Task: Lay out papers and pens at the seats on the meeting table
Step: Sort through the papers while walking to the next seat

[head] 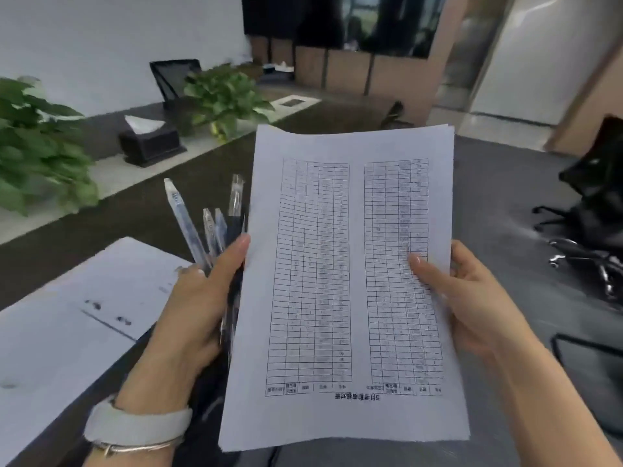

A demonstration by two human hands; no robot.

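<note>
Upside down, white printed table sheets (347,284) with print too blurred to read, gripped at both edges between hands, left hand (188,308) also clutching clear plastic pens (202,227), right hand (472,298) pinching the sheets' edge, above dark table (135,214).

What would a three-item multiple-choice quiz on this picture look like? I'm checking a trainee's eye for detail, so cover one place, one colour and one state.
1. Where does the tissue box stand?
A. On the pale strip along the middle of the table, between two plants
B. On the office chair
C. On the floor

2. What colour is the tissue box?
A. White
B. Black
C. Red

3. How is the stack of papers held?
A. Flat on the table, untouched
B. By the right hand alone
C. In the air, by both hands

Answers:
1 A: it sits on the light strip with the near plant and the far plant on either side.
2 B: its body is black, with a white tissue sticking out.
3 C: the left hand, which also holds the pens, and the right hand each pinch a side edge.
</note>
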